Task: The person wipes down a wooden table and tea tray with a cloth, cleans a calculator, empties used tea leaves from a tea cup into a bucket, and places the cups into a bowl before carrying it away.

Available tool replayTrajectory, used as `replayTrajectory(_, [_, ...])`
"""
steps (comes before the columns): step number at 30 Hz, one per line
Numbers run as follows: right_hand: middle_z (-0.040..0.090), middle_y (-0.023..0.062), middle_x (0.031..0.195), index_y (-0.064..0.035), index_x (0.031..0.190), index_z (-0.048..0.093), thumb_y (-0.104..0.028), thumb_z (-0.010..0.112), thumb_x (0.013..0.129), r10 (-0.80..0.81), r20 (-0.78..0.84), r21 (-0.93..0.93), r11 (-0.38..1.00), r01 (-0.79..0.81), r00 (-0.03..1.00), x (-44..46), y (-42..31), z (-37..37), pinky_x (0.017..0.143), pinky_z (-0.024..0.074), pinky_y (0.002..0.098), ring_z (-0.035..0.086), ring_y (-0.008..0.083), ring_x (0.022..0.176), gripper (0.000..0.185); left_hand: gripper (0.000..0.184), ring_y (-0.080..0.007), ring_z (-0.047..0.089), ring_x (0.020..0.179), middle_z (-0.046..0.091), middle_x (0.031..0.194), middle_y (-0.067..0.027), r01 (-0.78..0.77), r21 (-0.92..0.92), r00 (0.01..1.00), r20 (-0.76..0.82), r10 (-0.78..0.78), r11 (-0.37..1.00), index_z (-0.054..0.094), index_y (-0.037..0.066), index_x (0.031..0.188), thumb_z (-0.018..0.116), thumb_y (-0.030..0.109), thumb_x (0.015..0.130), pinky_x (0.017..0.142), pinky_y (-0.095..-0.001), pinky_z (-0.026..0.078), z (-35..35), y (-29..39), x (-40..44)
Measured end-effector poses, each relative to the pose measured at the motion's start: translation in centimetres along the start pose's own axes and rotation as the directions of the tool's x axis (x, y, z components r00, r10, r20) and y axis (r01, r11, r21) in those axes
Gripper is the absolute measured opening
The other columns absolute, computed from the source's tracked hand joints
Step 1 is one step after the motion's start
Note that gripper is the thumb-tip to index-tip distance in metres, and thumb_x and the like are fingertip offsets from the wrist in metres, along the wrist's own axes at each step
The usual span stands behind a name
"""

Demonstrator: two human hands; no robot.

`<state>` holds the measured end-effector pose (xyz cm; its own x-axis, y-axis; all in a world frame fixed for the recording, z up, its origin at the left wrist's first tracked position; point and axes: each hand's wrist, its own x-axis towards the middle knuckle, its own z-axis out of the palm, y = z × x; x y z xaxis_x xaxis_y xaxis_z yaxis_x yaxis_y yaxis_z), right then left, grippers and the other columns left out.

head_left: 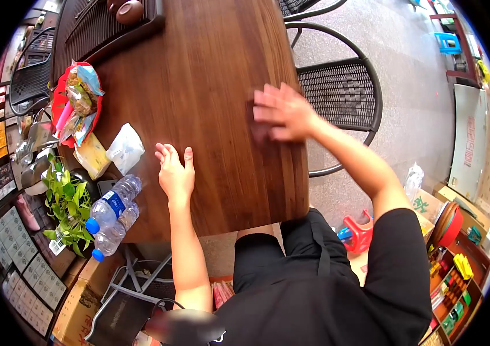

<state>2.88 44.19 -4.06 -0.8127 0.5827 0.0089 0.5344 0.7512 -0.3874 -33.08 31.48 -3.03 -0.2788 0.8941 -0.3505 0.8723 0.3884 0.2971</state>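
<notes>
My left hand (pixel 177 173) is over the left part of the brown wooden table (pixel 216 115), fingers apart and holding nothing. Nearest to it are a white plastic packet (pixel 125 149) and two clear bottles with blue caps, one of them (pixel 106 210) bearing a blue label. My right hand (pixel 282 113) is at the table's right edge, its fingers spread and slightly blurred, with nothing in it. Whether either palm touches the wood I cannot tell. A yellow tissue pack (pixel 92 157) lies beside the white packet, below a red tray (pixel 59 106) of wrapped snacks.
A slatted dark tea tray (pixel 112 34) with a brown teapot (pixel 129 12) is at the upper left. A leafy plant (pixel 69 202) stands left of the bottles. Woven chairs (pixel 337 92) flank the table. A red stool (pixel 358 232) is on the floor at right.
</notes>
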Motion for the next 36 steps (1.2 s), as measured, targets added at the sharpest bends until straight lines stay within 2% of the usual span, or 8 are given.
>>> replayTrajectory(4, [0.033,0.0047,0.163,-0.0276,0.147,0.051,-0.057,0.057,0.092,0.418,-0.424,-0.172,0.834,-0.524,0.803,7.6,5.8,1.3,0.119,0.0222,0.058,0.025,0.0292,0.151,0.063,0.079,-0.0407,0.028,0.148,0.026,0.16,-0.0256,-0.024,0.102,0.998,-0.056,0.03,0.994,0.036,-0.006,0.149,0.041,0.057,0.103,0.115,-0.0428,0.037,0.5,0.7,0.1])
replayTrajectory(6, [0.034,0.0075,0.162,-0.0265,0.146,0.051,-0.057,0.057,0.092,0.499,-0.498,-0.14,0.761,-0.633,0.709,7.6,3.3,2.8,0.118,0.0217,0.0618,0.027,0.0315,0.15,0.062,0.078,-0.0418,0.028,0.148,0.026,0.16,-0.0266,0.035,0.05,0.999,-0.035,-0.033,0.998,0.036,-0.008,0.148,0.039,0.056,0.103,0.116,-0.0435,0.036,-0.1,1.0,0.3])
replayTrajectory(13, [0.034,0.0092,0.161,-0.0255,0.143,0.054,-0.056,0.07,0.08,0.478,-0.178,0.038,0.877,-0.48,0.86,-9.7,-17.1,6.8,0.114,0.0124,0.0724,0.025,0.0337,0.151,0.072,0.073,-0.0429,0.027,0.148,0.025,0.16,-0.0284,0.039,0.07,0.999,-0.039,-0.036,0.997,0.035,-0.009,0.148,0.038,0.05,0.105,0.119,-0.0444,0.031,0.3,1.0,0.4])
replayTrajectory(17, [0.034,0.0063,0.162,-0.0308,0.143,0.054,-0.065,0.065,0.08,0.439,-0.11,-0.036,0.895,-0.445,0.892,-13.7,-19.9,8.2,0.112,0.007,0.0748,0.023,0.0321,0.152,0.073,0.072,-0.0429,0.025,0.149,0.024,0.161,-0.0274,0.041,0.007,0.997,-0.068,-0.04,0.999,0.035,-0.01,0.148,0.039,0.047,0.106,0.121,-0.047,0.026,0.4,0.9,0.3])
replayTrajectory(19, [0.034,0.0055,0.162,-0.0319,0.144,0.053,-0.069,0.062,0.081,0.346,-0.044,-0.011,0.938,-0.346,0.937,-13.0,-18.2,7.0,0.114,0.0037,0.0732,0.023,0.0308,0.152,0.074,0.07,-0.0427,0.023,0.15,0.027,0.16,-0.0265,0.075,-0.045,0.992,-0.095,-0.079,0.996,0.038,-0.01,0.147,0.041,0.046,0.106,0.122,-0.05,0.021,0.5,1.3,0.3])
replayTrajectory(24, [0.034,0.0019,0.162,-0.0327,0.144,0.053,-0.067,0.059,0.084,-0.01,0.011,0.031,0.999,0.01,1.0,-8.6,-10.7,3.7,0.119,0.013,0.0643,0.028,0.0233,0.151,0.069,0.067,-0.0431,0.023,0.15,0.031,0.158,-0.0281,0.056,-0.114,0.961,-0.263,-0.085,0.992,0.043,-0.01,0.144,0.04,0.044,0.106,0.123,-0.0521,0.016,1.5,7.1,-0.4])
replayTrajectory(30, [0.033,0.0038,0.162,-0.0289,0.143,0.056,-0.064,0.062,0.083,-0.076,-0.041,0.045,0.996,0.078,0.996,-1.2,-0.3,-0.6,0.12,0.0118,0.063,0.025,0.024,0.152,0.069,0.067,-0.041,0.023,0.15,0.032,0.157,-0.028,0.056,-0.156,0.969,-0.228,-0.091,0.986,0.045,-0.011,0.143,0.036,0.045,0.107,0.123,-0.0504,0.017,2.5,18.3,3.0])
replayTrajectory(36, [0.035,0.0032,0.162,-0.0295,0.145,0.054,-0.065,0.062,0.082,-0.198,-0.03,0.017,0.98,0.199,0.98,6.3,9.8,-3.8,0.121,0.0121,0.0613,0.025,0.0242,0.152,0.072,0.067,-0.0425,0.025,0.149,0.032,0.156,-0.0303,0.228,-0.232,0.945,-0.181,-0.272,0.946,0.044,-0.012,0.143,0.042,0.043,0.104,0.122,-0.052,0.02,4.6,27.4,5.2])
